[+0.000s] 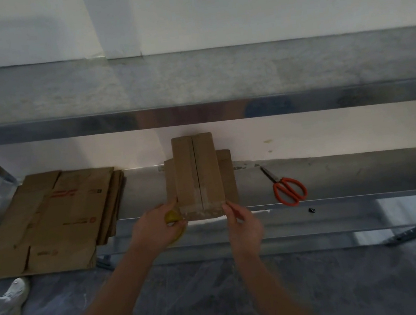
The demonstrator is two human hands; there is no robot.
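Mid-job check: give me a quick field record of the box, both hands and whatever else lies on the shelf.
box: on the shelf, top flaps closed, seam down the middle
left hand: grips a yellow object at the box's near left corner
right hand: fingers at the box's near right corner; grip unclear
scissors: orange handles, right of the box, untouched
flattened cardboard: stacked left of the box

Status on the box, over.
Left hand grips yellow object at box near-left corner. Right hand at near-right corner, grip unclear. Box flaps closed. Scissors lie apart, right.
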